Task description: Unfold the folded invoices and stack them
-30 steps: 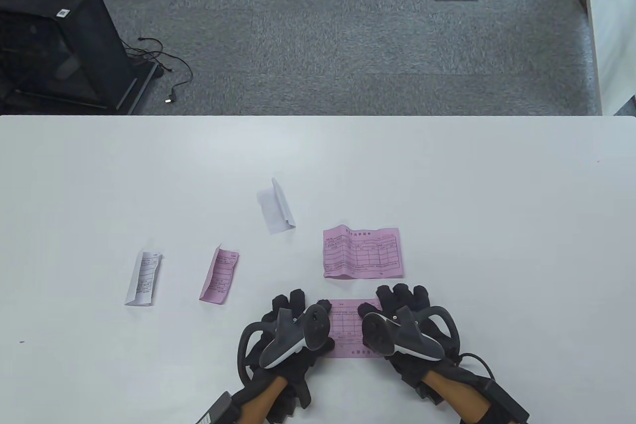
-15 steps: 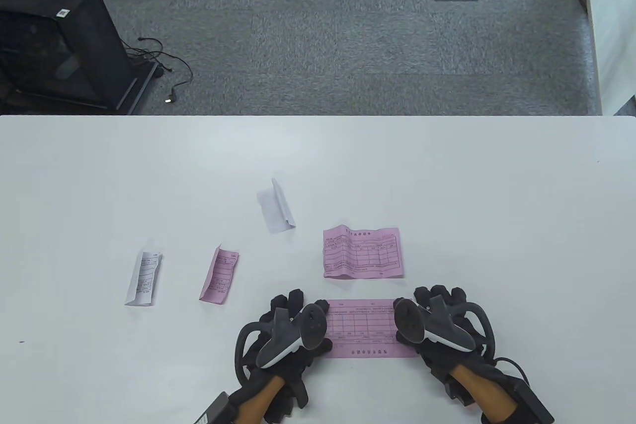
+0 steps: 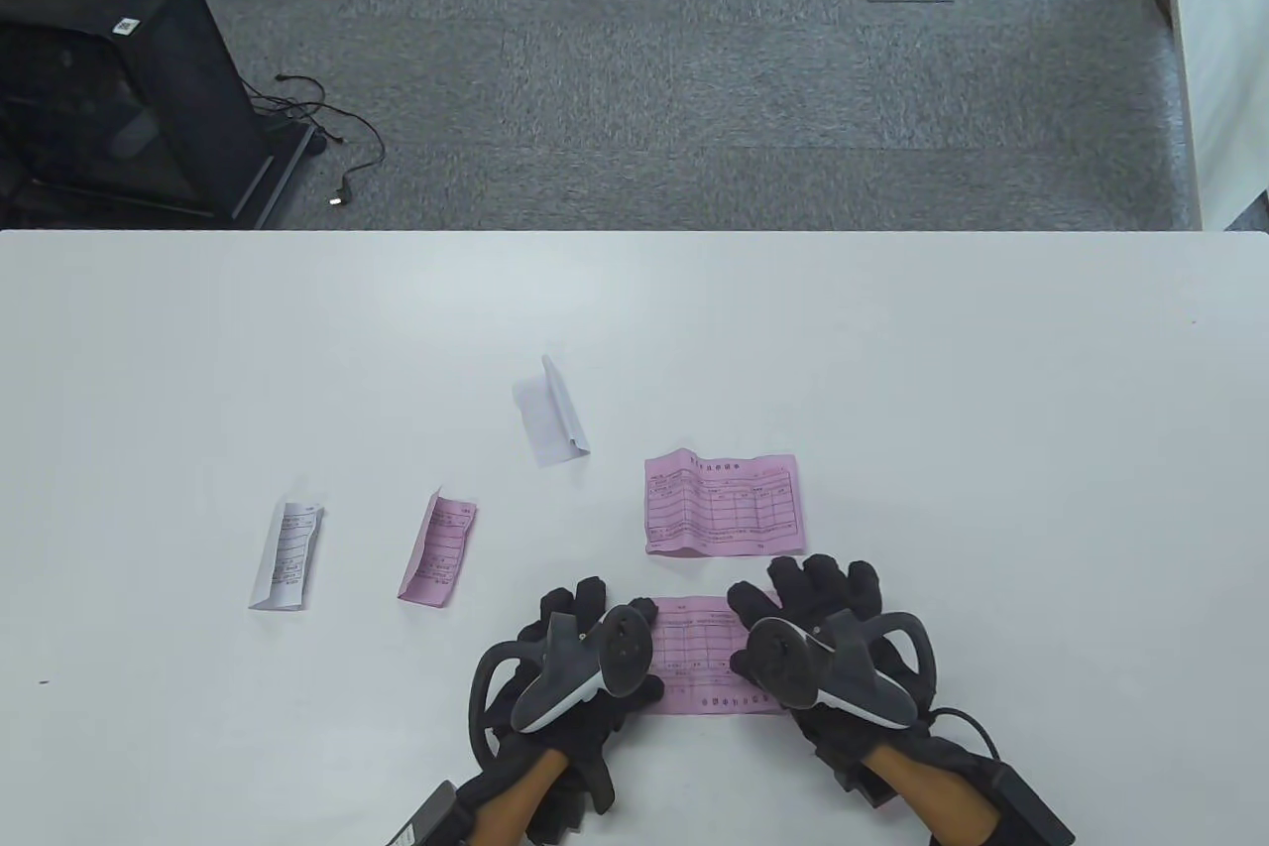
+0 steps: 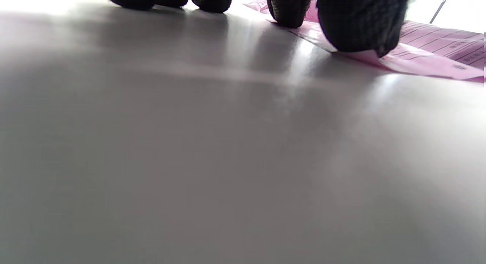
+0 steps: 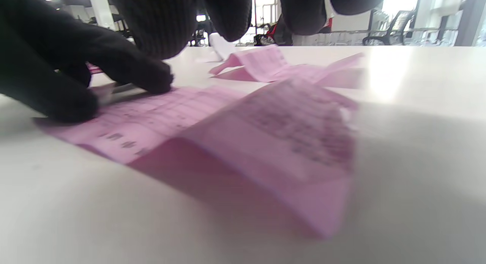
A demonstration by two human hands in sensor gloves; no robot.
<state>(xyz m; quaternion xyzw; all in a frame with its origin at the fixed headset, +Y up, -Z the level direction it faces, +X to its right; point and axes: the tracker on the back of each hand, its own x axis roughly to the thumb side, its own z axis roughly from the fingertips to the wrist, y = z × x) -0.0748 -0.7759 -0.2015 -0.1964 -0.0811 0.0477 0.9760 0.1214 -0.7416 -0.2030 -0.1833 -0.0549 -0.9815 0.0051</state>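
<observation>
Both gloved hands lie on one pink printed invoice sheet point(image 3: 699, 656) at the near edge of the white table point(image 3: 892, 370). The left hand point(image 3: 570, 658) presses its fingertips point(image 4: 290, 8) on the sheet's left end, flat and holding nothing between the fingers. The right hand point(image 3: 828, 633) rests spread over the right part; in the right wrist view its thumb point(image 5: 125, 72) touches the paper, while the free right end stands up off the table in a crease (blurred, so its print cannot be read).

Just beyond the right hand's fingertips lies an unfolded pink invoice with a printed grid point(image 3: 722, 503), apart from the held sheet and wavy along its old folds. Past the left hand, farther out on the table, a folded white slip point(image 3: 551, 412) stands partly tented. To the left of the left hand sits a folded pink slip point(image 3: 437, 549), and farther left again a folded white printed slip point(image 3: 287, 554). None of these touches a hand.

Beyond the table's far edge are grey carpet, a black cabinet point(image 3: 109, 82) with a loose cable point(image 3: 347, 157), and two floor boxes.

The trackers and gloves cover much of the held sheet in the table view, so its right edge is hidden there. The left wrist view shows little but tabletop, fingertips and a strip of pink paper.
</observation>
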